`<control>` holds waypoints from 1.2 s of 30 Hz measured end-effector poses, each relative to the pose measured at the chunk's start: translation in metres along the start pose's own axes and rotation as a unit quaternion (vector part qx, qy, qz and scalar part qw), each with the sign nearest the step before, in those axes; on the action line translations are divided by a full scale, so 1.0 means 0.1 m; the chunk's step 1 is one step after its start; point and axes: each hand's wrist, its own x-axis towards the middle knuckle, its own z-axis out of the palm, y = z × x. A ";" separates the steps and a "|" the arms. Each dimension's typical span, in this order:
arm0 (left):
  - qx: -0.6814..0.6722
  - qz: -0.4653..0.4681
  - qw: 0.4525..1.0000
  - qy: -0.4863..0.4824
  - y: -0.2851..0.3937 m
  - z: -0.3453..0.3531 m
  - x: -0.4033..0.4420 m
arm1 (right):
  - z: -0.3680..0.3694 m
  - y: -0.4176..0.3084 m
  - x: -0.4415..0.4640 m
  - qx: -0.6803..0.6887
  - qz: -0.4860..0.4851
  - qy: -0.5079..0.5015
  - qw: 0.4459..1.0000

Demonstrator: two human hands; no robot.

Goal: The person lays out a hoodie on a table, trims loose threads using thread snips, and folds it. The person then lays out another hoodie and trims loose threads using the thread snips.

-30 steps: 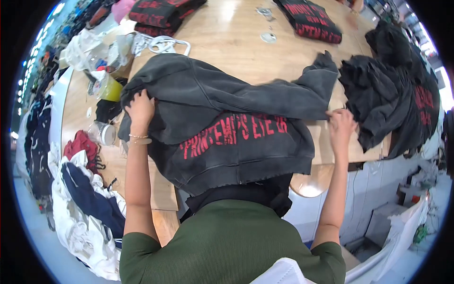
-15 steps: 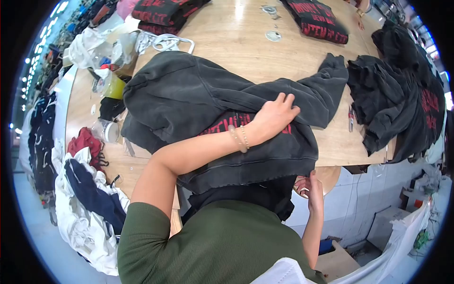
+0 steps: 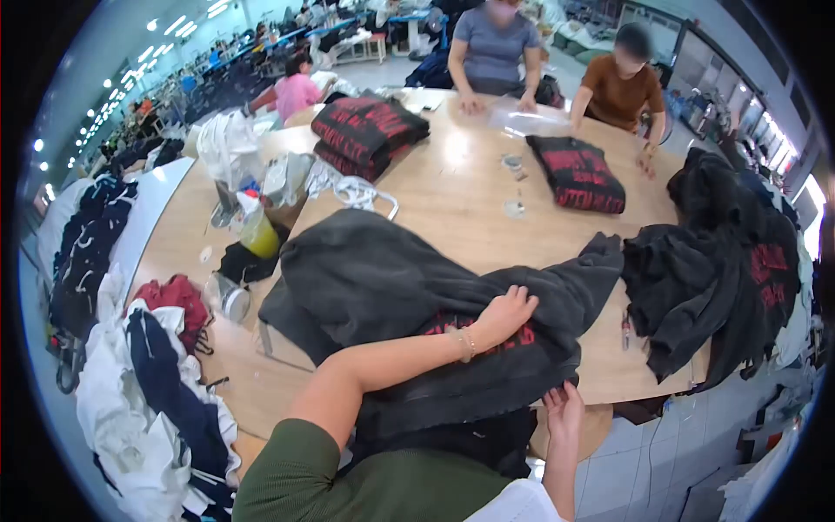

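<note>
A dark grey hoodie point(image 3: 374, 270) with red lettering lies spread over the near edge of the table, one sleeve stretched to the right. My left hand point(image 3: 506, 315) is across my body on the folded-over sleeve, its fingers curled into the cloth above the lettering. At the hoodie's lower right corner, by the table edge, my right hand point(image 3: 564, 407) has its fingertips pinched on the hem. Small scissors point(image 3: 625, 331) lie on the table to the right of the hoodie.
Folded dark garments point(image 3: 370, 130) and another folded one point(image 3: 578, 174) are farther back. Dark clothes point(image 3: 687, 296) are heaped at right. A yellow-green drink point(image 3: 258, 235), a clear jar point(image 3: 233, 300) and a white-and-navy pile point(image 3: 165, 409) are at left. Two people stand across the table point(image 3: 452, 174).
The view has tilted up, showing people beyond the table. Since the earliest frame, my left hand has crossed from the hoodie's left side to its right, and my right hand has dropped to the hem.
</note>
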 end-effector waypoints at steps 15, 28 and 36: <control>-0.281 -0.227 0.874 0.325 -2.29 -2.86 0.37 | 1.27 -2.25 -0.29 0.225 -0.392 -0.288 0.844; -0.572 -0.489 0.645 0.129 -1.62 -0.96 -2.22 | 0.20 -0.66 0.14 -0.272 -0.101 -0.209 0.934; -0.619 -0.408 0.669 0.049 -1.67 -1.14 -2.21 | 0.14 -0.65 0.15 -0.335 -0.088 -0.173 0.922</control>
